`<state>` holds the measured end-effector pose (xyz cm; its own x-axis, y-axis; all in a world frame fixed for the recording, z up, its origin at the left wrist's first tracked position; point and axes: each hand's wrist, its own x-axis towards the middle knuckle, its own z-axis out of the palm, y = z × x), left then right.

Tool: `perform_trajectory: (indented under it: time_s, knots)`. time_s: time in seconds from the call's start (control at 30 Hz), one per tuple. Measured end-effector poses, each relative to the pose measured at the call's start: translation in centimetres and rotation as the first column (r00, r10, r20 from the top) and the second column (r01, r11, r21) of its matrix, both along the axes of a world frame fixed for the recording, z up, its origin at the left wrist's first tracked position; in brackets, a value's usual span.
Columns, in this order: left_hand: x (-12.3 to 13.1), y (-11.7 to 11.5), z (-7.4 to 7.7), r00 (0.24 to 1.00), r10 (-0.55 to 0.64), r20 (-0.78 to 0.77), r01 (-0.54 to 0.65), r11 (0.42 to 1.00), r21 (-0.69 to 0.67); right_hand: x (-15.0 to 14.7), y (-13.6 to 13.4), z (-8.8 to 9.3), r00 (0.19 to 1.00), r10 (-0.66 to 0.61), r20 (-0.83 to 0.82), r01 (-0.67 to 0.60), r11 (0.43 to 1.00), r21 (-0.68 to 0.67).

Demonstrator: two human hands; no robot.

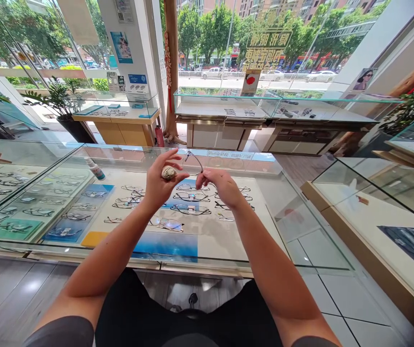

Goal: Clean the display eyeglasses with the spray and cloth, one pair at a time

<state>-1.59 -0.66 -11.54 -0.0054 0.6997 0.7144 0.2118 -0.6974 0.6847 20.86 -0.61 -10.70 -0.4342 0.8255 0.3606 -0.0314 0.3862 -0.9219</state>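
Eyeglasses (194, 163): thin frame, above the glass worktop (293, 226). Right hand (222, 186): fingers pinch the frame. Left hand (159, 184): fingers curled around a beige wad (169, 172), beside the frame.

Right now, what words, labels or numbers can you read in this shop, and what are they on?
Nothing can be quoted.
Yellow window lettering: Chinese, mirrored, not readable.
Pillar posters: too small.
Counter edge strip: blurred.
Glasses in the right hand: no lettering shows.
Beige wad in the left hand: none.
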Motion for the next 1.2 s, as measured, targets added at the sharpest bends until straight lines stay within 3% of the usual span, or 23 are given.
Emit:
perform_trajectory:
  time_s: [0.23, 0.43, 0.53, 0.6, 0.67, 0.73, 0.8, 0.9, 1.03, 1.1, 1.2]
  knots:
    - [-0.7, -0.2, -0.2, 0.967, -0.004, -0.255, 0.003, 1.000, -0.006, 0.7, -0.6, 0.8, 0.989, 0.092, 0.115, -0.094, 0.995, 0.012]
    - [-1.0, 0.0, -0.3, 0.950, 0.040, -0.311, -0.024, 0.998, 0.056, 0.7, -0.7, 0.9, 0.985, 0.099, 0.141, -0.102, 0.995, 0.013]
    - [-1.0, -0.1, -0.6, 0.958, 0.066, -0.280, -0.042, 0.995, 0.089, 0.6, -0.6, 0.6, 0.998, -0.014, 0.062, 0.013, 1.000, 0.019]
    - [-0.9, -0.2, -0.5, 0.968, 0.116, -0.224, -0.094, 0.990, 0.106, 0.4, -0.5, 0.3, 0.985, -0.170, -0.034, 0.172, 0.982, 0.077]
    - [-0.7, -0.1, 0.0, 0.972, 0.189, -0.142, -0.172, 0.977, 0.123, 0.3, -0.5, 0.0, 0.923, -0.363, -0.129, 0.384, 0.896, 0.222]
    - [-0.3, 0.0, 1.3, 0.966, 0.245, -0.076, -0.232, 0.961, 0.153, 0.3, -0.6, -0.3, 0.823, -0.524, -0.221, 0.566, 0.724, 0.394]
    - [0.2, 0.1, 3.5, 0.960, 0.276, -0.039, -0.263, 0.944, 0.200, 0.2, -0.7, -0.6, 0.731, -0.607, -0.312, 0.667, 0.542, 0.510]
    - [1.2, -0.1, 7.5, 0.953, 0.303, 0.018, -0.296, 0.915, 0.275, 0.3, -0.5, -0.9, 0.634, -0.653, -0.415, 0.742, 0.360, 0.566]
    - [1.9, -1.3, 11.8, 0.943, 0.323, 0.077, -0.327, 0.859, 0.394, 1.0, 0.5, -1.7, 0.553, -0.687, -0.472, 0.785, 0.240, 0.570]
    - [1.8, -2.0, 12.6, 0.935, 0.340, 0.097, -0.347, 0.830, 0.438, 1.3, 0.9, -2.2, 0.538, -0.695, -0.477, 0.785, 0.206, 0.585]
    - [1.2, -2.7, 12.8, 0.927, 0.363, 0.098, -0.364, 0.803, 0.472, 1.3, 0.7, -2.0, 0.517, -0.708, -0.480, 0.781, 0.161, 0.603]
